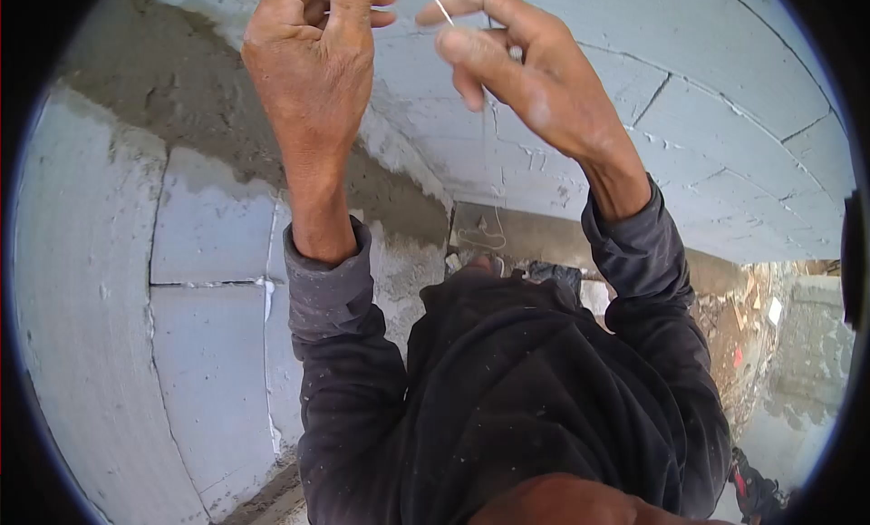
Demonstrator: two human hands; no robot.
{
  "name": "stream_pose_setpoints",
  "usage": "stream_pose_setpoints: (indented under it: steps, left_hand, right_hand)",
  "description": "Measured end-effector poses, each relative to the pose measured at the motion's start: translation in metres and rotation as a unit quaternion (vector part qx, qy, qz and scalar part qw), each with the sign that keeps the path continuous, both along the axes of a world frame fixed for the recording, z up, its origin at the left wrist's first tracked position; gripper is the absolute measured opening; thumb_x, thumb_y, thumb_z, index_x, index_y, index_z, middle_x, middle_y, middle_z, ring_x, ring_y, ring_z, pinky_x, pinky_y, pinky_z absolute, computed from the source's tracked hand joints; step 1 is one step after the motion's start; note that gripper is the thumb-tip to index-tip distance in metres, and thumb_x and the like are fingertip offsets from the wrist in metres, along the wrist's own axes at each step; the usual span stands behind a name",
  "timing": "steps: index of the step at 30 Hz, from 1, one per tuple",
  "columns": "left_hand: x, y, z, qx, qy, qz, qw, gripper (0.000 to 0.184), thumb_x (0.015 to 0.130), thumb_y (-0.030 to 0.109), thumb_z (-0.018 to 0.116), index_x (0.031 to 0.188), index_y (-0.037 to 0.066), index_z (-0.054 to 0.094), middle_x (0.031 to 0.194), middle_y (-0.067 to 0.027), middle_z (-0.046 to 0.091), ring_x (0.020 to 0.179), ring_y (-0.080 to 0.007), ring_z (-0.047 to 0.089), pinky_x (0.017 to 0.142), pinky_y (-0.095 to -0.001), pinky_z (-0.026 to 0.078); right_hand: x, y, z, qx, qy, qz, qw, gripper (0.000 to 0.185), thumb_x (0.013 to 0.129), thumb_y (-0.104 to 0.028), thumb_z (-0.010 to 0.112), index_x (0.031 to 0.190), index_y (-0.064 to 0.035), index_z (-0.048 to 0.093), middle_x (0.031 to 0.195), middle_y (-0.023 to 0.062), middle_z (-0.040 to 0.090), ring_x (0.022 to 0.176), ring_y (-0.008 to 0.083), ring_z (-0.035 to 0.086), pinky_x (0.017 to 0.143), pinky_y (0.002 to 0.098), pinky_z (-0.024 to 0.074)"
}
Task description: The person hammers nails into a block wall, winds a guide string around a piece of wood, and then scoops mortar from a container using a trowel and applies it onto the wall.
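Note:
A thin white string [438,1] runs from the top edge of the head view to my right hand [544,85], whose thumb and index finger close on it. A small pale round thing [516,53] shows among that hand's fingers; I cannot make out what it is. Below the hand, a faint length of string hangs down to a loose loop [485,241] near the floor. My left hand [313,67] is raised at the upper left, fingers curled behind the thumb. Its thumb tip and whatever it may hold are cut off by the frame's top edge.
Pale block walls [213,199] with mortar joints stand on both sides. A wet grey mortar band [181,90] crosses the left wall. Rubble [739,335] lies at the lower right, and a dark red-marked object [754,489] sits in the bottom right corner.

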State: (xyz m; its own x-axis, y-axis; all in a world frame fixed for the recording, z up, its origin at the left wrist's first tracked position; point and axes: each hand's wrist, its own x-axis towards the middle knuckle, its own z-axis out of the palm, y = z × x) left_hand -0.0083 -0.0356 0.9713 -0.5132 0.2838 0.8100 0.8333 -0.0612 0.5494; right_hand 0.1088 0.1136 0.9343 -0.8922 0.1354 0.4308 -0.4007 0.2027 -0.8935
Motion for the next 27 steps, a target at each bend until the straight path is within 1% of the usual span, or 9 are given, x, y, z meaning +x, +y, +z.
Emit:
stream_pose_setpoints:
  steps: [3, 5, 6, 8, 11, 16, 19, 22, 27]
  left_hand:
    - [-0.015, -0.014, -0.040, -0.112, 0.099, 0.119, 0.982, 0.024, 0.103, 0.019, 0.071, 0.112, -0.003, 0.075, 0.092, -0.0110, 0.076, 0.079, -0.0143, 0.072, 0.067, -0.0262, 0.060]
    - [-0.004, -0.028, -0.054, -0.372, 0.130, 0.051, 0.918, 0.014, 0.103, 0.014, 0.069, 0.109, 0.003, 0.075, 0.088, -0.0056, 0.075, 0.081, -0.0135, 0.073, 0.067, -0.0250, 0.060]
    - [-0.003, -0.028, -0.063, -0.376, 0.123, 0.042, 0.918, 0.014, 0.103, 0.014, 0.069, 0.109, 0.003, 0.075, 0.088, -0.0056, 0.075, 0.081, -0.0135, 0.073, 0.067, -0.0250, 0.060]
    - [-0.005, -0.030, -0.086, -0.146, -0.156, -0.309, 0.927, 0.013, 0.103, 0.013, 0.067, 0.112, 0.006, 0.074, 0.094, -0.0074, 0.075, 0.081, -0.0146, 0.072, 0.070, -0.0276, 0.062]
    - [-0.016, -0.008, -0.115, -0.047, -0.169, -0.167, 0.970, 0.014, 0.104, 0.012, 0.065, 0.113, 0.004, 0.073, 0.101, -0.0106, 0.074, 0.083, -0.0149, 0.072, 0.072, -0.0291, 0.063]
    - [0.003, -0.023, -0.120, -0.392, 0.033, -0.112, 0.913, 0.014, 0.103, 0.010, 0.065, 0.111, 0.002, 0.072, 0.101, -0.0107, 0.075, 0.082, -0.0132, 0.073, 0.063, -0.0271, 0.062]
    - [-0.001, -0.022, -0.134, -0.136, -0.253, -0.260, 0.922, 0.012, 0.102, 0.008, 0.066, 0.110, 0.004, 0.074, 0.100, -0.0086, 0.076, 0.075, -0.0122, 0.072, 0.055, -0.0268, 0.059]
    - [-0.005, -0.022, -0.144, -0.296, -0.090, -0.025, 0.951, 0.015, 0.099, 0.006, 0.070, 0.110, -0.003, 0.074, 0.100, -0.0149, 0.076, 0.076, -0.0140, 0.074, 0.050, -0.0245, 0.057]
    - [0.010, -0.034, -0.155, -0.125, -0.354, -0.338, 0.863, 0.014, 0.097, -0.001, 0.069, 0.111, -0.004, 0.074, 0.102, -0.0148, 0.075, 0.079, -0.0147, 0.074, 0.055, -0.0232, 0.058]
  right_hand:
    - [0.013, 0.017, -0.032, 0.126, 0.024, -0.017, 0.992, 0.022, 0.106, -0.023, 0.065, 0.106, -0.0045, 0.077, 0.078, 0.0021, 0.066, 0.072, 0.0107, 0.060, 0.067, 0.0289, 0.0499]
    - [0.004, 0.037, -0.045, 0.129, 0.124, -0.105, 0.978, 0.022, 0.106, -0.026, 0.065, 0.115, -0.0060, 0.070, 0.082, 0.0039, 0.069, 0.069, 0.0097, 0.057, 0.064, 0.0281, 0.0464]
    - [-0.004, 0.049, -0.058, 0.155, 0.192, -0.145, 0.958, 0.024, 0.107, -0.024, 0.065, 0.101, -0.0037, 0.077, 0.081, 0.0039, 0.068, 0.072, 0.0103, 0.060, 0.067, 0.0293, 0.0490]
    - [-0.015, 0.046, -0.094, 0.139, 0.129, -0.144, 0.971, 0.023, 0.106, -0.022, 0.062, 0.098, -0.0032, 0.073, 0.077, 0.0035, 0.065, 0.067, 0.0097, 0.055, 0.062, 0.0302, 0.0467]
    - [-0.008, 0.017, -0.126, 0.106, 0.072, -0.106, 0.986, 0.021, 0.104, -0.021, 0.063, 0.095, -0.0039, 0.073, 0.070, 0.0051, 0.063, 0.058, 0.0098, 0.051, 0.056, 0.0324, 0.0447]
    - [0.006, 0.037, -0.120, 0.082, -0.011, -0.084, 0.993, 0.012, 0.101, -0.015, 0.069, 0.098, -0.0043, 0.074, 0.068, 0.0054, 0.059, 0.061, 0.0092, 0.051, 0.055, 0.0298, 0.0417]
    - [0.012, 0.019, -0.140, 0.076, -0.082, -0.058, 0.992, 0.012, 0.100, -0.015, 0.070, 0.097, -0.0048, 0.075, 0.070, 0.0034, 0.062, 0.062, 0.0085, 0.052, 0.057, 0.0279, 0.0425]
    - [0.017, 0.015, -0.144, 0.133, 0.025, -0.074, 0.988, 0.012, 0.101, -0.015, 0.069, 0.097, -0.0061, 0.076, 0.076, 0.0045, 0.070, 0.062, 0.0127, 0.059, 0.058, 0.0311, 0.0458]
    - [0.017, 0.018, -0.166, 0.055, -0.089, -0.094, 0.990, 0.009, 0.098, -0.015, 0.071, 0.098, -0.0084, 0.077, 0.080, 0.0089, 0.073, 0.068, 0.0205, 0.068, 0.061, 0.0374, 0.0506]
